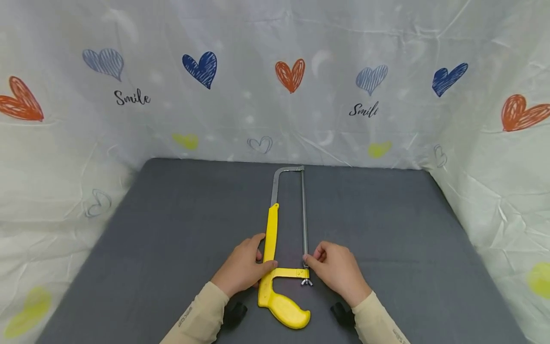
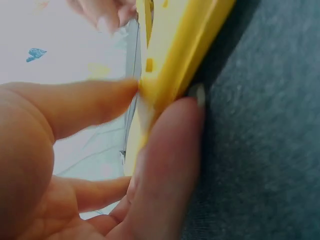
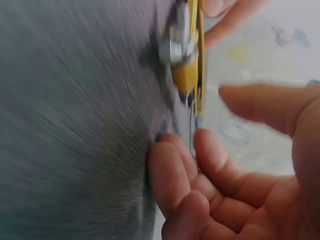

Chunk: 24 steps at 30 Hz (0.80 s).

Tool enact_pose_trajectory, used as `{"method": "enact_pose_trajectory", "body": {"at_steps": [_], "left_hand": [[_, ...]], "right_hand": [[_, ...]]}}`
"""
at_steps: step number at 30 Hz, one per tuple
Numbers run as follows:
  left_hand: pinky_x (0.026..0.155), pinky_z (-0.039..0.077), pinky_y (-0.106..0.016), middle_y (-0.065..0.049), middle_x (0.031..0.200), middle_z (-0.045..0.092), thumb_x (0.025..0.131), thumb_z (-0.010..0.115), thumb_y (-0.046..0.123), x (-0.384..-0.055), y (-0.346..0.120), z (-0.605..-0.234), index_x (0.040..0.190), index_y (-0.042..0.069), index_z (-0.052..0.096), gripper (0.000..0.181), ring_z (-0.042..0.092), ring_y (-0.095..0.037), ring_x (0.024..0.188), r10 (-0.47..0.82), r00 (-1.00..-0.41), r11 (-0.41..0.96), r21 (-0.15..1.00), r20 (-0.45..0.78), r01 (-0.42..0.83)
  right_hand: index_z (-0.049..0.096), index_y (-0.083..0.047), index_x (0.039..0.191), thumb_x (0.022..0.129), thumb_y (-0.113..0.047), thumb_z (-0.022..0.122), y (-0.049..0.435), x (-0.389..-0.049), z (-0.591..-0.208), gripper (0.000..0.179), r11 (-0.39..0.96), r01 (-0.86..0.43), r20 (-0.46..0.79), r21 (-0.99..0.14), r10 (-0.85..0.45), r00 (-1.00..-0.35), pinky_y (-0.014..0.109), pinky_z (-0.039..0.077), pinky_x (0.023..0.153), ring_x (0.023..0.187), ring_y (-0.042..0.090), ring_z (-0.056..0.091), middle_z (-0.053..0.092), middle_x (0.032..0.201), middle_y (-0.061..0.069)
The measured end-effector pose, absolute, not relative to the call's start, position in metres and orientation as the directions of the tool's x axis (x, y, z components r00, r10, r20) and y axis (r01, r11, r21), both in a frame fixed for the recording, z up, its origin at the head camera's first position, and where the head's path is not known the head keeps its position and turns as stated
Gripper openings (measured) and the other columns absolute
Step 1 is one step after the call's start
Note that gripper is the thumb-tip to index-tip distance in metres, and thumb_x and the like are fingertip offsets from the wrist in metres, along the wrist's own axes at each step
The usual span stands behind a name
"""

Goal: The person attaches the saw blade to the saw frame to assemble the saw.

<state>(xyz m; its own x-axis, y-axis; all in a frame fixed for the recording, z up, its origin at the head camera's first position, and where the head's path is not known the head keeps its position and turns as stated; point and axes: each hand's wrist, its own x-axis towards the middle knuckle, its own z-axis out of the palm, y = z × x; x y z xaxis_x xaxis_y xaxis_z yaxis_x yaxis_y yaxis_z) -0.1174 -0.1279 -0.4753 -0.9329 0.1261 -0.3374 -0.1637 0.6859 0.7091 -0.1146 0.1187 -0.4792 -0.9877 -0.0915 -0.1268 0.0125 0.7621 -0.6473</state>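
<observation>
A hacksaw (image 1: 270,234) with a yellow frame and handle lies on the grey cloth, its handle toward me and its metal bow pointing away. My left hand (image 1: 247,266) pinches the yellow frame just above the handle, thumb on top and fingers at its outer side. The slim grey blade (image 1: 304,215) runs along the right side down to a yellow arm, with a silver wing nut (image 1: 307,282) below. At the blade's near end is my right hand (image 1: 339,267), fingers loosely bent. Its thumb (image 3: 250,100) stands apart from the fingers in the right wrist view.
The grey cloth-covered table (image 1: 193,200) extends around the saw on both sides. Behind it and at both sides hangs a pale curtain (image 1: 240,114) printed with hearts. A dark device (image 1: 234,315) sits at the left wrist, another (image 1: 341,314) at the right.
</observation>
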Motion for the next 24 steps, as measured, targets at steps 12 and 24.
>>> {"method": "enact_pose_trajectory", "body": {"at_steps": [12, 24], "left_hand": [[0.059, 0.062, -0.032, -0.011, 0.114, 0.054, 0.087, 0.093, 0.031, -0.113, -0.133, -0.472, 0.167, 0.011, 0.039, 0.099, 0.064, -0.021, 0.070, 0.148, -0.911, 0.675, 0.712, -0.385, -0.191], [0.058, 0.062, -0.031, -0.009, 0.114, 0.054, 0.086, 0.094, 0.033, -0.116, -0.130, -0.475, 0.167, 0.015, 0.040, 0.100, 0.063, -0.021, 0.069, 0.138, -0.910, 0.688, 0.698, -0.392, -0.197]], "right_hand": [[0.065, -0.024, 0.073, 0.079, -0.044, 0.095, 0.105, -0.075, -0.479, 0.037, 0.845, -0.025, -0.073, -0.534, -0.075, -0.994, 0.025, 0.038, 0.046, 0.049, 0.010, 0.047, 0.054, 0.059, -0.011], [0.064, -0.025, 0.069, 0.076, -0.043, 0.098, 0.103, -0.073, -0.483, 0.040, 0.888, -0.107, 0.048, -0.446, -0.096, -0.994, 0.024, 0.033, 0.046, 0.049, 0.005, 0.041, 0.050, 0.057, -0.014]]}}
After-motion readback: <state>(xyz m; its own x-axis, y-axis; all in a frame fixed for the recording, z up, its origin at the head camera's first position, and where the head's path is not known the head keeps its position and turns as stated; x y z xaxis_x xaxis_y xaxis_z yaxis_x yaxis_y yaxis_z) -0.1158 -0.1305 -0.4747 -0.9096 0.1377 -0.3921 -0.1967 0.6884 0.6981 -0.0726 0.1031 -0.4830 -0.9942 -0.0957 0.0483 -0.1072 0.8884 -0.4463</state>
